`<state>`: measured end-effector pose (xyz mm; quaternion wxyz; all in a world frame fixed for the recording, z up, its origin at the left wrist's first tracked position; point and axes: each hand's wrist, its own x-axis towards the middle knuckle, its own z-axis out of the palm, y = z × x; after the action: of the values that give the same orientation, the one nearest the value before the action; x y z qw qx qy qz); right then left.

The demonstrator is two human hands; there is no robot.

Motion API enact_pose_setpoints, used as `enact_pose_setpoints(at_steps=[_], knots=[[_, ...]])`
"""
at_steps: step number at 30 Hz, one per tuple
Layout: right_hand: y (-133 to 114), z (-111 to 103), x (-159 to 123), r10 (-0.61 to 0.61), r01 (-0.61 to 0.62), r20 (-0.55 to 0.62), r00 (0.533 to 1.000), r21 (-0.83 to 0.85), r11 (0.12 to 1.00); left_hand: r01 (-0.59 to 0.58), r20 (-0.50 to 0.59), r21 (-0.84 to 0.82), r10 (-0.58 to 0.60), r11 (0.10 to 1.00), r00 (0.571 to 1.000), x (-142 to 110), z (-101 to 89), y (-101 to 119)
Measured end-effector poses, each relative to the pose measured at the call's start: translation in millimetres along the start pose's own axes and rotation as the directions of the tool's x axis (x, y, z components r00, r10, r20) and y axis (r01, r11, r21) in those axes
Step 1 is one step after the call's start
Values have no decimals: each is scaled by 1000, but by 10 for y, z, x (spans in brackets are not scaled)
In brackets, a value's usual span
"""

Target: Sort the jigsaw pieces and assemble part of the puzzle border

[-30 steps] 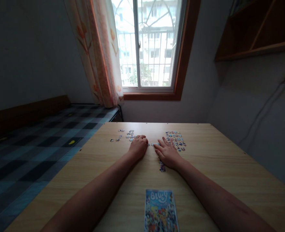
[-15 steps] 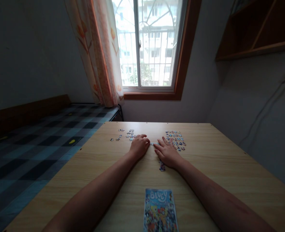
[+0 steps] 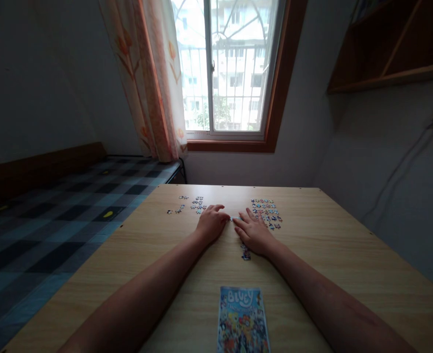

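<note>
My left hand (image 3: 212,222) rests on the table with its thumb and fingers drawn together at a small pale puzzle piece (image 3: 232,218). Most of that piece is covered by the fingertips. Opposite it, my right hand (image 3: 253,231) lies flat, fingers spread, with its fingertips at the other side of the same pale strip. Some joined puzzle pieces (image 3: 246,253) stick out from beneath the right wrist. Beyond the right fingers, rows of loose puzzle pieces (image 3: 269,207) are laid out, partly hidden by the hand.
More loose pieces (image 3: 198,201) lie past my left hand, with a few others (image 3: 180,209) farther left. A picture card reading "Bluey" (image 3: 242,321) lies at the near side of the wooden table (image 3: 326,255). To the left is a checkered bed (image 3: 72,230).
My left fingertips have shifted slightly right, toward the right hand, covering more of the pale piece. The right hand stays in place.
</note>
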<state>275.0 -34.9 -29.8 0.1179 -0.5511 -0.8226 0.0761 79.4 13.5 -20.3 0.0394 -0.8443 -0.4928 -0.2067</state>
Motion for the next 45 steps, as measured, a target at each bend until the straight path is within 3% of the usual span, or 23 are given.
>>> enact_pose_setpoints(at_steps=[14,18,24,27,32,42,45], knots=[[24,48,6,-12,12,-37,999,-2,1000,-48,7,44,48,998,999,-38,-18,105],[54,82,10,-1,2,-90,996,7,1000,-55,-14,38,56,998,998,-64,-128,96],[99,122,3,25,-1,-238,971,99,995,221,26,146,-228,964,973,32,-482,-189],[102,106,-12,30,24,-322,946,162,987,279,43,200,-292,939,955,78,-586,-399],[128,93,-17,17,93,-460,888,216,972,274,122,250,-311,929,943,34,-555,-533],[180,105,4,16,146,-540,841,255,956,179,239,248,-239,952,941,32,-535,-437],[218,85,7,44,173,-586,809,308,935,133,268,237,-196,962,943,42,-532,-363]])
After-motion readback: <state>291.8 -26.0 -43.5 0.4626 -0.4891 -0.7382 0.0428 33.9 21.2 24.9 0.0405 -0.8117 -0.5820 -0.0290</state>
